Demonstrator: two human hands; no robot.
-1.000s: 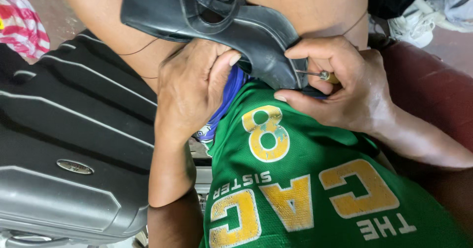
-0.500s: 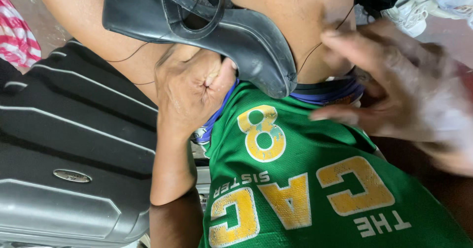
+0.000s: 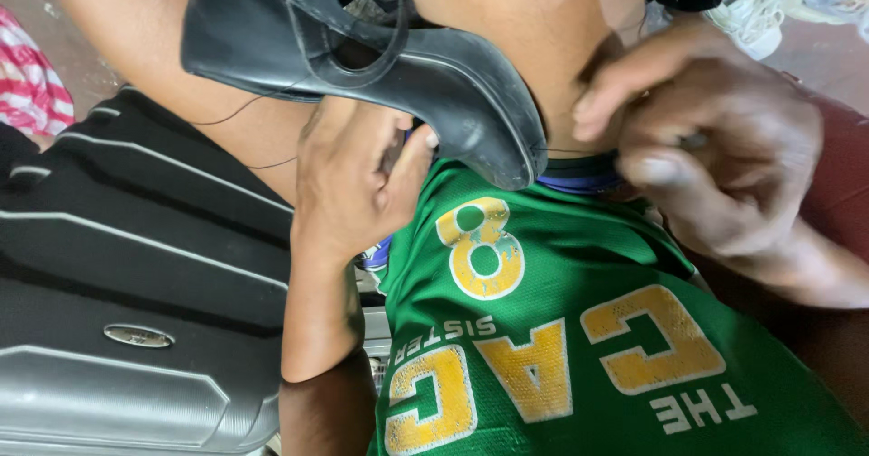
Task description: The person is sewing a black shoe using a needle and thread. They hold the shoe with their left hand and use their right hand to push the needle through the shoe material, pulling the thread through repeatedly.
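Note:
A black leather shoe [image 3: 434, 76] lies across my bare thigh [image 3: 534, 21], toe pointing right. My left hand [image 3: 353, 184] cups the shoe from below, fingers curled against its sole. My right hand [image 3: 715, 148] is blurred, off to the right of the toe. Its thumb and fingers are pinched together. A thin dark thread [image 3: 566, 153] runs from the toe towards that hand; whether it holds a needle I cannot tell. Green shorts with yellow print [image 3: 543, 329] cover my lap below both hands.
A dark grey hard-shell suitcase [image 3: 136, 311] fills the left side. A red and white striped cloth [image 3: 36, 85] lies at the far left edge. White sneakers [image 3: 751, 12] sit at the top right, above a maroon surface [image 3: 842, 157].
My right hand has pulled away from the shoe's toe to the right, drawing the thread out. The left hand stays under the shoe.

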